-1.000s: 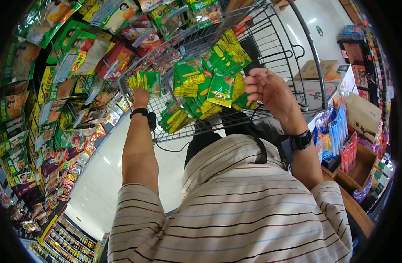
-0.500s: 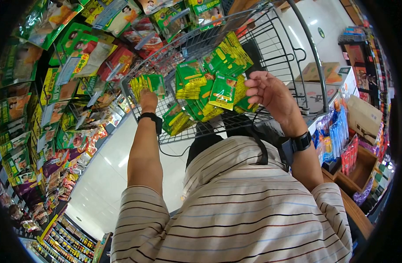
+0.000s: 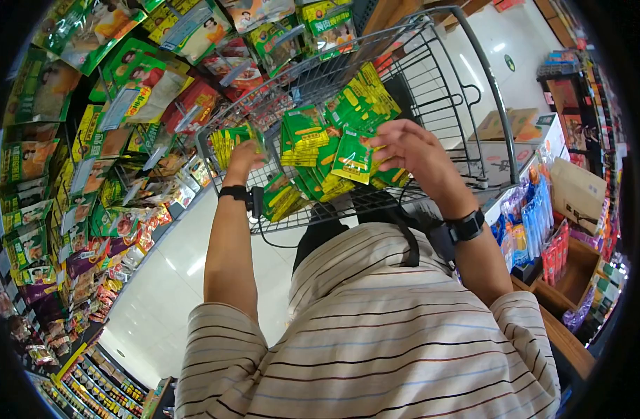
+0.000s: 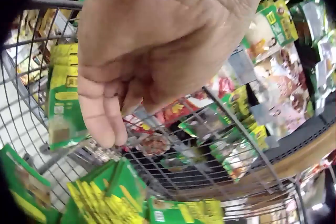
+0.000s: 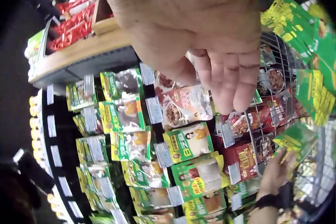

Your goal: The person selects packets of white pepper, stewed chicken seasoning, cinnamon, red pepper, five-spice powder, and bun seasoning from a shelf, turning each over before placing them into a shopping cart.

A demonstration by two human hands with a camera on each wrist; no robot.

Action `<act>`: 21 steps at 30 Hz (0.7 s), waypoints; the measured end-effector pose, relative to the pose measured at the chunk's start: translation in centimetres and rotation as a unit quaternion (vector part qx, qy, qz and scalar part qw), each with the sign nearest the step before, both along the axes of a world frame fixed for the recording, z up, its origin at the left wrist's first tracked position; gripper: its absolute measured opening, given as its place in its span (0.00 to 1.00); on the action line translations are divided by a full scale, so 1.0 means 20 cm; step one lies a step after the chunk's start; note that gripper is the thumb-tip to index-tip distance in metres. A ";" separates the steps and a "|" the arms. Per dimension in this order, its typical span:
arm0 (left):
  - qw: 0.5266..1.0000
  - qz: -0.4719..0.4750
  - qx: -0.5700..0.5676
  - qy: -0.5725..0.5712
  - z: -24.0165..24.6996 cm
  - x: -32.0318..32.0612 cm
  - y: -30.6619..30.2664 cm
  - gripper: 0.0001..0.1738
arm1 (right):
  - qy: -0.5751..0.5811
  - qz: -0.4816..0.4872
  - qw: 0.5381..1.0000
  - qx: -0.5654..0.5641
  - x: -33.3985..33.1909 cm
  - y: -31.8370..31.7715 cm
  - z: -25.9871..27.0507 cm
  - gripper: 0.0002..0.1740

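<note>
Several green-and-yellow food packets (image 3: 313,143) lie in piles inside a wire shopping cart (image 3: 505,133). My left hand (image 3: 244,159) is at the cart's left end, right beside a fanned stack of these packets (image 4: 64,103). In the left wrist view its fingers (image 4: 100,116) hang loosely bent, and the stack stands behind them against the wire. My right hand (image 3: 414,153) hovers over the pile with relaxed, slightly bent fingers, its fingertips close to a single packet (image 3: 353,157) lying on top. Nothing is in the right palm (image 5: 194,29).
A shelf wall of hanging packets (image 3: 117,160) with price tags runs along the left. Right of the cart stand a white carton (image 3: 505,153), bagged goods (image 3: 536,209) and a wooden bin (image 3: 575,272). Tiled floor (image 3: 159,293) shows below the cart.
My left hand has shifted right and eased away from the fanned stack. The right hand has moved left, closer to the top packet. The head view has shifted slightly.
</note>
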State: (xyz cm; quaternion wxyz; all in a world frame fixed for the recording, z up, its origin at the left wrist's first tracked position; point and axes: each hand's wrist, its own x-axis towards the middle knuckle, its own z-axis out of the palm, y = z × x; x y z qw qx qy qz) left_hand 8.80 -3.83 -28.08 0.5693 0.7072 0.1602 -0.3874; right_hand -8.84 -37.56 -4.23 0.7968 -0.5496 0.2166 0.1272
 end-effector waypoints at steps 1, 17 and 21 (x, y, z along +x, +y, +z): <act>0.999 0.002 -0.034 -0.005 0.08 -0.03 -0.02 0.26 | -0.009 0.019 0.999 -0.037 0.02 0.03 0.00 0.17; 0.925 0.007 -0.319 -0.207 1.56 -0.50 -0.31 0.26 | -0.133 0.060 0.943 -0.298 0.24 0.37 0.06 0.20; 0.921 0.046 -0.167 -0.349 1.60 -0.43 -0.17 0.24 | -0.086 0.019 0.996 -0.030 0.26 0.32 0.11 0.17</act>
